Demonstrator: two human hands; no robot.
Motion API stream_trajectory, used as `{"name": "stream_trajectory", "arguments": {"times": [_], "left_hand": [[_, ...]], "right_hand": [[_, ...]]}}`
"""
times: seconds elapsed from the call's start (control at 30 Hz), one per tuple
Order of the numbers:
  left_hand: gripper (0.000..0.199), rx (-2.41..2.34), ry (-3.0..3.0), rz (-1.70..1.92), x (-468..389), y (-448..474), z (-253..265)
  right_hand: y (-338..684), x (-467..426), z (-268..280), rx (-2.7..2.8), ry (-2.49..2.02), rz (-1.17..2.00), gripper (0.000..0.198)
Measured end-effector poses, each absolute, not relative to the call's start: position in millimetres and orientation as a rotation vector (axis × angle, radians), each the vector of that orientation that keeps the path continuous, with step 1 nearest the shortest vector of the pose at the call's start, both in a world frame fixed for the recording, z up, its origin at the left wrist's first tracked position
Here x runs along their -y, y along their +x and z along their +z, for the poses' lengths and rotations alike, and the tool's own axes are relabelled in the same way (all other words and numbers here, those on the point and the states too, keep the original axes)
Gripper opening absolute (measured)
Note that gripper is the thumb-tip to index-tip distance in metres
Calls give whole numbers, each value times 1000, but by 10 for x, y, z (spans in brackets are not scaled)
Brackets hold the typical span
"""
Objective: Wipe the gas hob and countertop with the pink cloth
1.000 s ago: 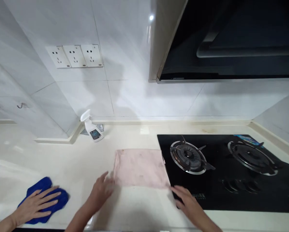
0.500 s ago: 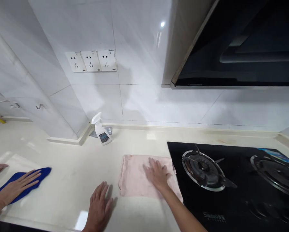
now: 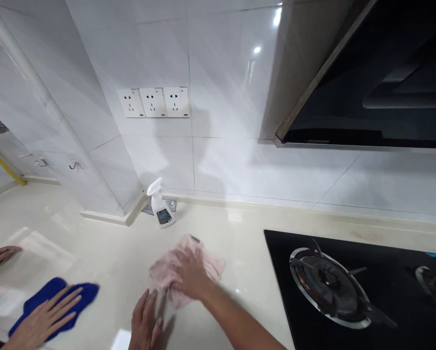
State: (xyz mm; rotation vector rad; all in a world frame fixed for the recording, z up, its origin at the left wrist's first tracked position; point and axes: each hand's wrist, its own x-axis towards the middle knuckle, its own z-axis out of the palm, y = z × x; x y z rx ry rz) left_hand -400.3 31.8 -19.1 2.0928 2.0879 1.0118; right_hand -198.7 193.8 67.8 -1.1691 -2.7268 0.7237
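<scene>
My right hand (image 3: pixel 192 274) presses down on a pink cleaning cloth (image 3: pixel 166 267) on the countertop, its fingers bent into the fabric and gripping it. The cloth is crumpled, with a small dark tag at its top edge. Just to the left, my left hand (image 3: pixel 145 318) rests on the counter near the cloth's lower edge, fingers apart and holding nothing. Behind the cloth, a white spray bottle (image 3: pixel 162 206) with a dark label stands against the wall, on or in front of a grey pad (image 3: pixel 171 204).
At the lower left, another person's hand (image 3: pixel 44 318) lies on a blue cloth (image 3: pixel 86 294); that person's other hand (image 3: pixel 1 256) is farther back. A black gas stove (image 3: pixel 276 253) borders the cream counter (image 3: pixel 239 262) on the right. A dark range hood (image 3: pixel 349 116) overhangs it.
My right hand has moved left with the pink cloth, away from the stove edge. The cloth, folded flat before, is now bunched. The other person's blue cloth has shifted, and the view has turned slightly.
</scene>
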Motion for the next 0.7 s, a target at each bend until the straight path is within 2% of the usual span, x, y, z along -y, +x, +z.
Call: {"name": "stream_trajectory", "arguments": {"times": [0.17,0.33,0.53,0.7], "left_hand": [[57,-2075,2113,985,-318,-4038,-215],[50,-2028,2086,964,-336,-3945,-52],[43,-1955,2190,1008,-386,-3947,-32],[39,-1902,2284,963,-424,-3968,-71]], "right_hand": [[-1174,-2869,843,2476,-1699,525,61],[-242,-2809,698,2164,-2127,396,62],[-299,-1325,329,2059,-2143,129,56],[-379,219,-313,2180,-2033,128,50]]}}
